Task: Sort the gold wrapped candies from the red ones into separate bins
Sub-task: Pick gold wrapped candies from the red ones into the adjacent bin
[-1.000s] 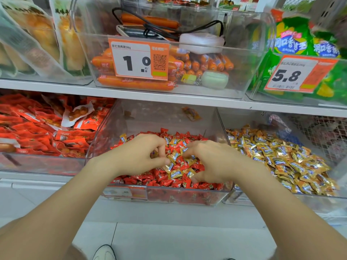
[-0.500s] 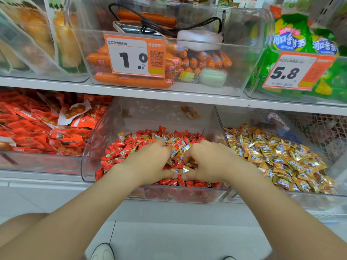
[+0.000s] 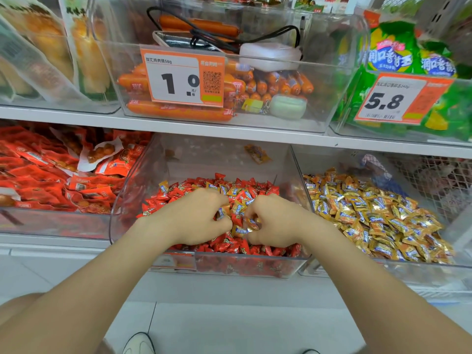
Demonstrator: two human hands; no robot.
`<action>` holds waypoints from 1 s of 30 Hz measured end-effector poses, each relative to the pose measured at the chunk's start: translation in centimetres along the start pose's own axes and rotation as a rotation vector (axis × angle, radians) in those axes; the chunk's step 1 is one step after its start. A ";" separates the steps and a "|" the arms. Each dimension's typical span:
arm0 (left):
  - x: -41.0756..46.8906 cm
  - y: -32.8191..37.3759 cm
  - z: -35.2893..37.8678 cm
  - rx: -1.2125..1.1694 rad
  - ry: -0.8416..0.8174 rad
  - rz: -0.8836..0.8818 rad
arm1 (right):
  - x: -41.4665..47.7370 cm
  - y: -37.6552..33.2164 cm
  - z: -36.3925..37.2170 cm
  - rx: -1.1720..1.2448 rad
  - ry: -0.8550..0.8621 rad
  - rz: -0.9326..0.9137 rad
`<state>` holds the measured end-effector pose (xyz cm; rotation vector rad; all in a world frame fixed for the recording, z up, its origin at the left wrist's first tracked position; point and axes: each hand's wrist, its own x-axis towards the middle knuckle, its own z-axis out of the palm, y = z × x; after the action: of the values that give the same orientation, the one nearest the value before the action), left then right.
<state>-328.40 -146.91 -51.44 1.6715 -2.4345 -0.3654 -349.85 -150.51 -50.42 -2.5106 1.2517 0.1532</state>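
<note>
A few gold candies (image 3: 237,209) lie mixed on top of the red candies (image 3: 178,195) in the middle bin (image 3: 229,268), a clear plastic one under the shelf. Both hands of the person are down in this bin, close together. The left hand (image 3: 194,218) has its fingers curled and pinches a gold candy between thumb and fingertips. The right hand (image 3: 277,223) is curled too and holds some of the gold candies under its fingers. Just to the right stands the right bin (image 3: 383,273), also clear, filled with a gold pile (image 3: 378,215) of the same wrapped candies. To the left, another bin holds flat red packets (image 3: 51,180). Above the shelf (image 3: 178,125), orange sausages (image 3: 178,111) lie behind a price tag (image 3: 182,77) reading 1.0, and at the right, green bags (image 3: 398,57) stand behind a second tag (image 3: 398,99) reading 5.8. Near the floor, a white shoe (image 3: 139,343) shows.
</note>
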 end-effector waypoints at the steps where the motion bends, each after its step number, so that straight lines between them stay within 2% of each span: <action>1: -0.1 0.1 -0.3 -0.012 0.039 -0.012 | 0.0 0.1 -0.1 0.033 0.021 -0.002; 9: -0.3 0.6 -0.9 -0.041 0.267 -0.177 | -1.1 0.2 -1.3 0.356 0.101 0.026; 14: 0.3 -0.2 -0.3 -0.146 0.207 -0.125 | -1.4 0.0 -1.4 0.767 0.096 0.097; 17: 0.3 0.3 -0.7 -0.252 0.167 -0.120 | -1.3 -0.4 -2.0 1.161 0.138 0.083; 19: 0.3 0.7 -1.1 -0.428 0.144 -0.169 | -1.4 -0.7 -2.4 1.434 0.131 0.150; 21: 0.4 1.4 -1.1 -0.782 0.099 -0.249 | -1.6 -1.1 -2.6 1.633 0.106 0.200; 23: 0.5 2.2 -0.9 -1.113 0.084 -0.339 | -1.7 -1.5 -2.6 1.780 0.079 0.227; 26: 1.5 1.9 -1.0 -1.481 0.045 -0.526 | -1.7 -1.8 -2.7 1.933 0.059 0.292; 28: 2.1 1.3 -1.2 -1.597 -0.025 -0.613 | -1.8 -2.0 -2.8 1.956 0.042 0.322; 30: 2.3 1.1 -1.2 -1.562 0.009 -0.669 | -1.8 -1.9 -2.8 1.951 0.067 0.380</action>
<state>-329.93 -148.84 -49.95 1.3964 -0.7258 -1.6785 -349.54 -149.04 -46.86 -0.5924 0.9233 -0.7105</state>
